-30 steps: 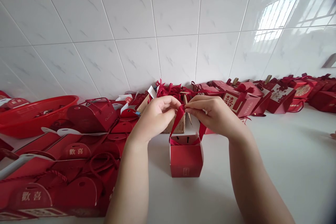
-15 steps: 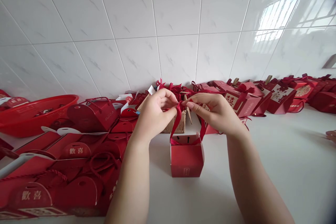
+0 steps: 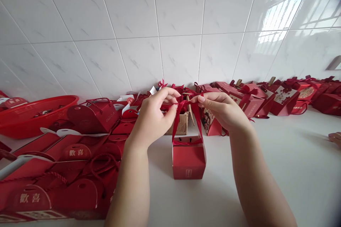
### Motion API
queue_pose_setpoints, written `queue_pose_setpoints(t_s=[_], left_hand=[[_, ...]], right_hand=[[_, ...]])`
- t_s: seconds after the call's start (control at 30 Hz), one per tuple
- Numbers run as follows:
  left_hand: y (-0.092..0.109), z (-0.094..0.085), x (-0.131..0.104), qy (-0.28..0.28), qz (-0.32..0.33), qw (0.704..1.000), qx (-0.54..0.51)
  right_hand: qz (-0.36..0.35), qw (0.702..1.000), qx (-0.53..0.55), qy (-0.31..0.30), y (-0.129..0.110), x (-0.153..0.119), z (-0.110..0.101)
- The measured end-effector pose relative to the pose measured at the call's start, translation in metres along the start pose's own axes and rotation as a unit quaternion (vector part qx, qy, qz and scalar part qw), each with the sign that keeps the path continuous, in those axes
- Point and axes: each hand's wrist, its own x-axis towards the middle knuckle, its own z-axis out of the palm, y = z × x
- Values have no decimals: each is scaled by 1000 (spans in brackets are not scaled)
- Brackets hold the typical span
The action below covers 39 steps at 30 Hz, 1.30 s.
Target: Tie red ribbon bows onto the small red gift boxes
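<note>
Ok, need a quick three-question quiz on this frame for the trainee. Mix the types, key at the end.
1. What do the left hand and right hand both grip?
2. True or false: in the picture, the red basin is to the left of the small red gift box.
3. How is the small red gift box placed? A) held up in the air; B) upright on the white tabletop; C) tipped over on its side.

Key:
1. The red ribbon, which runs down to the gift box.
2. True.
3. B.
</note>
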Motion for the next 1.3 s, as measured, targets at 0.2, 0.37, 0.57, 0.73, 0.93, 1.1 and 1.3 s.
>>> queue_pose_setpoints(t_s=[0.2,0.37,0.57,0.73,0.93,1.1,1.3], left_hand=[[-2,-5,2,12,-3,998,56],[-5,-8,3,-26,-76,997,19],[-10,-5,3,-34,-124,992,-18],[-11,-3,-10,-3,-110,993,30],[-17,2,-44,82,-202,975,-37],[-25,16,-70,138,-291,929,-184],[-17,21,-85,216,-367,770,-475]], right_hand=[[18,999,-41,-24,-3,-2,-10],[38,996,-76,-34,-8,-7,-14],[8,996,-74,-47,-4,-8,-16],[12,1000,-10,-23,14,-13,-16],[57,988,142,34,37,-38,-15],[105,958,259,63,58,-61,-24],[176,922,333,84,84,-78,-36]])
